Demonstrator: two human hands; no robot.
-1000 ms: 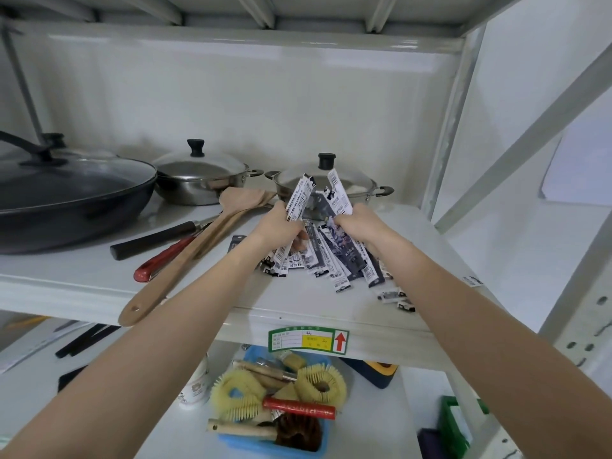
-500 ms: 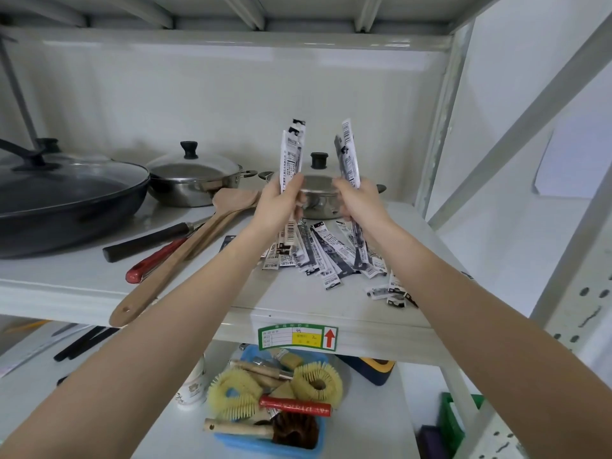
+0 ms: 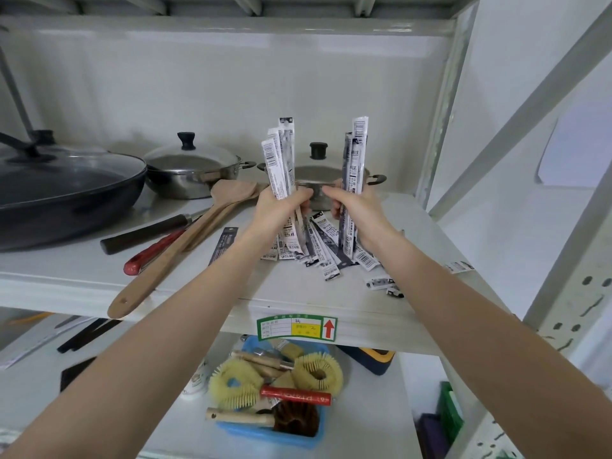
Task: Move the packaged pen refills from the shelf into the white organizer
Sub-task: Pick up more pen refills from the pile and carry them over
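Packaged pen refills lie fanned in a loose pile on the white metal shelf, toward its right half and near the front edge, with a few stray packets off to the right by the upright post. The left hand is closed around a bunch of refill packets that stands upright above the pile, barcoded ends pointing up. The right hand is likewise closed around a second upright bunch, just beside the first, the two fists nearly touching above the pile. One dark packet lies alone on the shelf to the left of the left forearm. Farther back on the shelf a steel pot with a black knob sits behind the hands, another lidded steel pot stands to its left, and a large dark wok with a glass lid fills the far left. Wooden spatulas, a black-handled tool and a red-handled tool lie crossed between the wok and the pile. On the lower shelf, near the front, a blue basket holds yellow bristle brushes and wooden-handled brushes. The white organizer is not visible from this viewpoint.
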